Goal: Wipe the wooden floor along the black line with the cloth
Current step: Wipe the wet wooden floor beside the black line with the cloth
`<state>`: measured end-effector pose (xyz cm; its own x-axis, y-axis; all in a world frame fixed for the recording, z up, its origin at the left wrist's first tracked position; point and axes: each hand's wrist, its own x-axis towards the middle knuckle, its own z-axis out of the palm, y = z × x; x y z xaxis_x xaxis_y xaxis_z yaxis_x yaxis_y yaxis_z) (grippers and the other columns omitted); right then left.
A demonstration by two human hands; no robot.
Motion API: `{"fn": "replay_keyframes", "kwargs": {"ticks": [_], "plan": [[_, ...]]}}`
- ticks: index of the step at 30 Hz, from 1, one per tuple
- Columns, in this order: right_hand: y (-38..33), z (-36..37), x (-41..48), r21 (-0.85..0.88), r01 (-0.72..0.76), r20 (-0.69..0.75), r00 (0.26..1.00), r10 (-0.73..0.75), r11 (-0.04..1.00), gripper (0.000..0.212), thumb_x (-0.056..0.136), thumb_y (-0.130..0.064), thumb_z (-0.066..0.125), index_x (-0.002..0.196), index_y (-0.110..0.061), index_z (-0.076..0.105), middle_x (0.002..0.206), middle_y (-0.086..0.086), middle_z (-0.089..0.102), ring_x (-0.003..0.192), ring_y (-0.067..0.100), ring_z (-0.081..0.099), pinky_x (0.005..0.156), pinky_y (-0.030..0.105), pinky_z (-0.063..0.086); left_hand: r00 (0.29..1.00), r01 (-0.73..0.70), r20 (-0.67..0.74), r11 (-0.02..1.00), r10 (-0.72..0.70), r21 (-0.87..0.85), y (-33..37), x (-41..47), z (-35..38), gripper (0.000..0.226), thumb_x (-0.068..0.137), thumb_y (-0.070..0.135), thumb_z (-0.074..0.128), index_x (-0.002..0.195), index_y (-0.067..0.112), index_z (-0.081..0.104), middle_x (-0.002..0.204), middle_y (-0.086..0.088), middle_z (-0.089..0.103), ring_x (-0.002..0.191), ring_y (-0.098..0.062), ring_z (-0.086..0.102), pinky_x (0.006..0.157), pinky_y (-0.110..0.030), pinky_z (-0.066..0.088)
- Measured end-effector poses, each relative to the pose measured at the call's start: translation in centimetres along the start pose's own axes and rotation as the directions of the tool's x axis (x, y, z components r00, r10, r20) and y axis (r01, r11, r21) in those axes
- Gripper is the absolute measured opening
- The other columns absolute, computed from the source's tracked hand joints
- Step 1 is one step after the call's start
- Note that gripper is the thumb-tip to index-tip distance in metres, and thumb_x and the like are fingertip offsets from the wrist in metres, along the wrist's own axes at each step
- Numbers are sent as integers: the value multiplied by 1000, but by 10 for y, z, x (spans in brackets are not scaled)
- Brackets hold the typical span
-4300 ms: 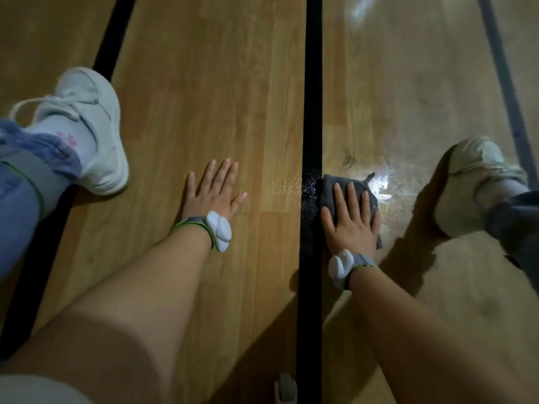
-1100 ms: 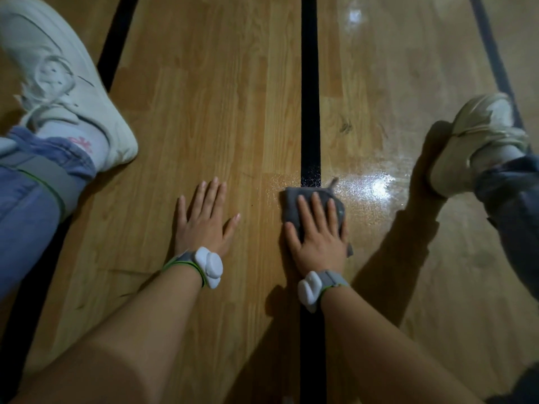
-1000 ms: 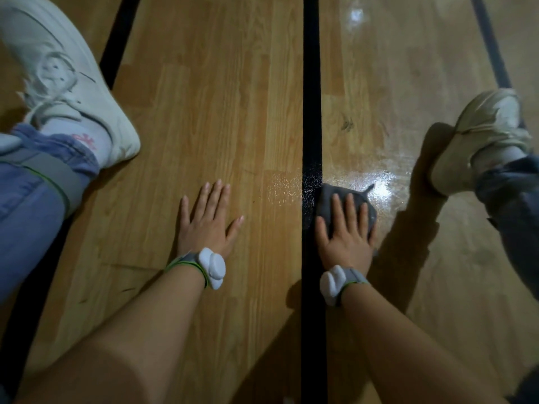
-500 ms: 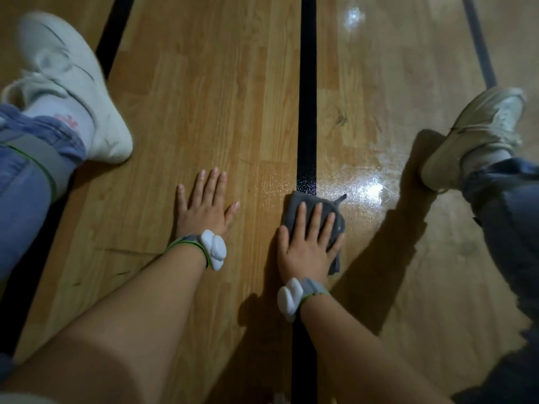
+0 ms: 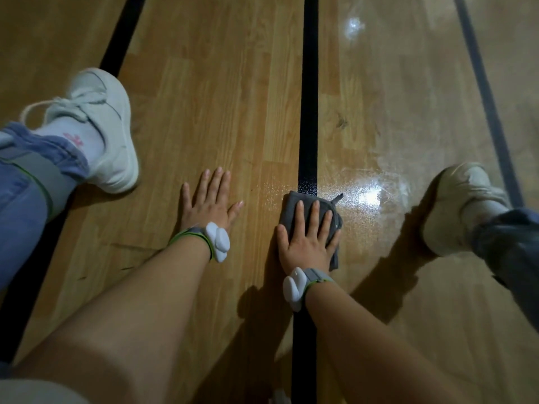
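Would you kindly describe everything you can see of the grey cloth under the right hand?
The cloth is dark grey, soft-looking fabric, apparently folded into a small pad, with a little loop or tag sticking out at its far right corner. It lies flat on the wooden floor, straddling the black line, beside a wet sheen. The right hand presses on it with straight, spread fingers, covering its middle; its far edge and right side show.

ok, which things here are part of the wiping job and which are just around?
In the job:
folded grey cloth
right hand pressing flat on it
central black floor line
glossy wooden floor

Just around:
left hand flat on the floor
white lace-up trainer
pale worn shoe
white wrist-worn devices
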<state>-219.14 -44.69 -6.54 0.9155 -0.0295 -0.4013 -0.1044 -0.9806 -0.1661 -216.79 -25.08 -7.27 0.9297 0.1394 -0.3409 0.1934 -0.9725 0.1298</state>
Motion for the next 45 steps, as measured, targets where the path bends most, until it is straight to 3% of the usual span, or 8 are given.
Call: {"fn": "replay_keyframes", "kwargs": {"ticks": [6, 10, 15, 26, 30, 35, 41, 45], "plan": [[14, -16, 2, -173, 82, -80, 992, -97, 982, 73, 94, -70, 13, 157, -35, 1, 165, 1, -5, 151, 29, -5, 113, 43, -23, 999, -11, 47, 1000, 12, -9, -2, -1, -2, 67, 98, 59, 2, 148, 26, -27, 156, 11, -31, 144, -11, -28, 118, -52, -12], [12, -1, 2, -123, 72, -99, 992, -84, 990, 84, 81, -72, -8, 156, -34, -5, 165, -1, -13, 150, 29, -14, 109, 41, -31, 1000, -14, 24, 1000, 14, -6, 0, -3, -1, 64, 97, 58, 0, 142, 27, -32, 156, 11, -32, 144, -11, -29, 117, -51, -13], [9, 8, 1, -93, 55, -112, 992, -65, 994, 75, 83, -68, -12, 150, -33, -19, 162, -1, -22, 147, 27, -26, 114, 49, -23, 1000, -11, -17, 1000, 11, -11, -1, -3, 4, 63, 97, 58, 1, 143, 27, -30, 158, 10, -28, 145, -11, -26, 117, -51, -13], [0, 24, -18, -59, 230, -141, 962, -236, 971, 65, 95, -65, 9, 153, -41, -5, 163, -10, -8, 149, 19, -18, 119, 51, -9, 989, -61, -134, 998, 57, -22, -9, -37, 19, 63, 97, 55, 6, 149, 27, -17, 161, 9, -14, 148, -12, -16, 120, -48, -7], [48, 11, -7, -40, 46, -139, 989, -52, 998, 63, 93, -66, 5, 148, -46, -17, 161, -14, -17, 148, 17, -20, 119, 49, -11, 987, -73, -140, 997, 75, 17, -13, -45, 27, 70, 89, 60, -7, 150, 26, -19, 159, 10, -19, 147, -11, -18, 120, -48, -7], [83, -3, -7, 40, -185, -155, 970, 189, 982, 63, 99, -62, 17, 154, -43, -6, 164, -12, -12, 150, 16, -15, 120, 47, -9, 986, -63, -154, 998, 64, 14, -11, -46, 30, 72, 88, 59, -11, 150, 25, -18, 158, 9, -20, 146, -11, -19, 119, -48, -9], [52, 6, -11, 45, -242, -144, 959, 246, 969, 64, 100, -56, 10, 155, -31, -12, 163, 1, -18, 150, 26, -18, 118, 57, -7, 982, -62, -174, 997, 67, 34, -11, -46, 33, 70, 92, 58, -6, 152, 24, -12, 159, 8, -14, 149, -13, -11, 119, -51, -4], [4, 28, -35, 7, -41, -126, 991, 42, 999, 74, 89, -61, -5, 154, -27, -12, 162, 5, -21, 146, 30, -25, 116, 60, -11, 981, -70, -179, 997, 74, 27, -11, -47, 34, 68, 91, 57, -7, 150, 24, -13, 159, 9, -14, 149, -13, -11, 118, -51, -5]]}}
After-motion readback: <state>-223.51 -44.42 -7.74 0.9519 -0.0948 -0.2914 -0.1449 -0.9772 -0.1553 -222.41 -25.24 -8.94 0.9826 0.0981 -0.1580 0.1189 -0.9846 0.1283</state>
